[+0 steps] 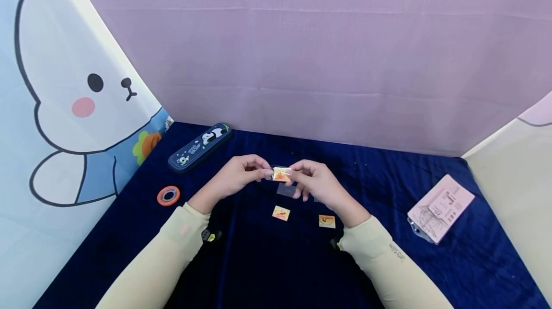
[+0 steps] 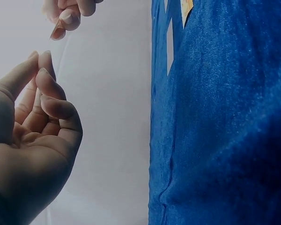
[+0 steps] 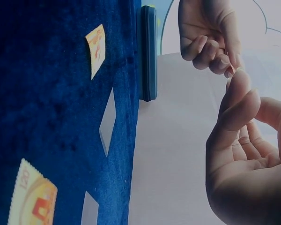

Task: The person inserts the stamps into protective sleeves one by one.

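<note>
A small orange-and-cream postage stamp [image 1: 282, 174] is held up between both hands, over the cloth. My left hand [image 1: 241, 175] pinches a clear sleeve at the stamp's left side, between thumb and index finger. My right hand [image 1: 316, 184] pinches the stamp's right edge, its other fingers loosely bent. How far the stamp sits inside the film cannot be told. Two more stamps lie below the hands: one stamp [image 1: 281, 213] in the middle, another stamp [image 1: 327, 221] to the right. Flat on the cloth are clear sleeves [image 3: 108, 124], partly hidden in the head view.
A dark blue panda pencil case [image 1: 200, 147] lies at the back left. An orange tape roll [image 1: 168, 196] is in front of it. Toward the right edge lies a pink packet [image 1: 441, 208]. Blue velvet cloth [image 1: 267, 270] covers the table; a lilac curtain [image 1: 302, 60] hangs behind.
</note>
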Action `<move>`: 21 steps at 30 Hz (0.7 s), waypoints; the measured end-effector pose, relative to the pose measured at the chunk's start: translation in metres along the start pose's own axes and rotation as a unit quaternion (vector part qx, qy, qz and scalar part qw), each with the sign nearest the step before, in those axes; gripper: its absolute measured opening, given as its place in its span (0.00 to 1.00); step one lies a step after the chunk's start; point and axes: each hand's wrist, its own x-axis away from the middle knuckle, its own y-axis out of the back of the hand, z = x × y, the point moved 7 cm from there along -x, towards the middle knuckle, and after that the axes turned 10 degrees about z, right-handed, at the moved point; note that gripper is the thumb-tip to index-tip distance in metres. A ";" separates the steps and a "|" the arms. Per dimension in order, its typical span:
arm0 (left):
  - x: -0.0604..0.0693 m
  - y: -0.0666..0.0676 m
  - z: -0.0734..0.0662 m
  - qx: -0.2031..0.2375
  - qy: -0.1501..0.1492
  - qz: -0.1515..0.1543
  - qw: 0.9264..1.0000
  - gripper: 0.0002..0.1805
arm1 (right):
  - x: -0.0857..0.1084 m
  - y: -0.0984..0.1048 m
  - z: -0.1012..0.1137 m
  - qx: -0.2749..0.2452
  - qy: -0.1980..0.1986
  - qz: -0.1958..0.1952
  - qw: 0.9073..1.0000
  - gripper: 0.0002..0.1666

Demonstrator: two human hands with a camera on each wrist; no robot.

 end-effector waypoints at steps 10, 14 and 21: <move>0.000 0.000 -0.001 0.003 -0.002 -0.001 1.000 0.11 | -0.001 0.000 -0.001 0.000 -0.001 -0.001 1.000 0.15; 0.000 0.000 -0.001 0.003 -0.002 -0.002 1.000 0.11 | -0.001 -0.001 0.000 -0.003 -0.002 -0.003 1.000 0.15; 0.000 0.000 0.000 0.012 -0.004 0.000 1.000 0.11 | -0.003 -0.003 0.000 -0.004 0.001 0.001 1.000 0.14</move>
